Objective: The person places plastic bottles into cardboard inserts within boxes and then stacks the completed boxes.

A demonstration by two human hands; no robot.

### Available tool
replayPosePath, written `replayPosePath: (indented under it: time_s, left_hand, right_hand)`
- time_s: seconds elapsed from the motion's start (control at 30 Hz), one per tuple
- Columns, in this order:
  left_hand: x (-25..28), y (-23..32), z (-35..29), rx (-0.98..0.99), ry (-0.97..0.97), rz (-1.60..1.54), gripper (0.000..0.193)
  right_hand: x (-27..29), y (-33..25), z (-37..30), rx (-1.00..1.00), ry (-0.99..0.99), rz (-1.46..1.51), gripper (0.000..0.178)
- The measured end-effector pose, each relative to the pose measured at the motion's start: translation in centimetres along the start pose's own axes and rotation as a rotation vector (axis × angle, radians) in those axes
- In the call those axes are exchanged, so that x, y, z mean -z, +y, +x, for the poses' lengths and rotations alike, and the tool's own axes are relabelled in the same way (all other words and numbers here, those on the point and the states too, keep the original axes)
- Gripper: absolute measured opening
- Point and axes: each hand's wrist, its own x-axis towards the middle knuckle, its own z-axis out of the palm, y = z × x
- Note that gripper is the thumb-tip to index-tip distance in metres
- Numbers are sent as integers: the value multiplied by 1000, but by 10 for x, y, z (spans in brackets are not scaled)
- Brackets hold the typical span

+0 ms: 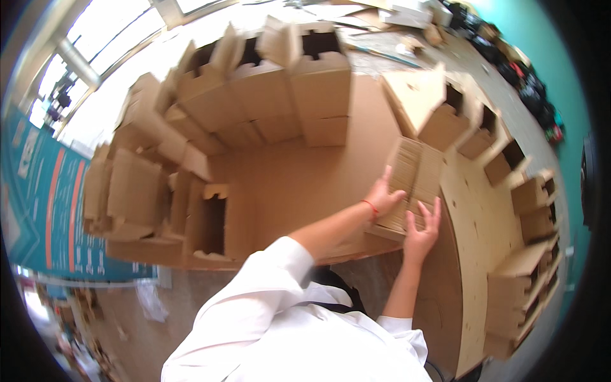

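A small cardboard box (424,167) with ribbed flaps meeting along a seam lies at the right end of a brown cardboard sheet. My left hand (384,197) grips its left side, thumb across the top and forefinger stretched along the edge. A thin red band circles that wrist. Nearer to me, my right hand (421,237) has its fingers spread over the box's near right part, touching the flaps. The underside of the box is hidden.
Open-topped cardboard boxes (321,83) stand stacked along the sheet's far side, with more boxes (137,191) at the left. Another row of boxes (445,121) lines a pale wooden board (474,210) on the right. Black bags (534,102) lie by the green wall.
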Motion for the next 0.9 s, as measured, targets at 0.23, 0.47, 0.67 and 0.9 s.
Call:
replayPosePath:
  time_s: [0.23, 0.47, 0.67, 0.9]
  left_hand:
    - [56, 20, -116, -229, 41, 145, 75]
    - [256, 47, -291, -226, 1040, 742, 40]
    - [273, -11, -343, 245, 725, 422, 50]
    - [237, -54, -279, -190, 678, 470, 57]
  right_hand:
    - [10, -1, -9, 151, 66, -202, 25]
    - [-61, -162, -97, 533, -443, 261, 44]
    - [-125, -221, -162, 74, -1064, 652, 72]
    - [-105, -201, -116, 362, -802, 386, 72]
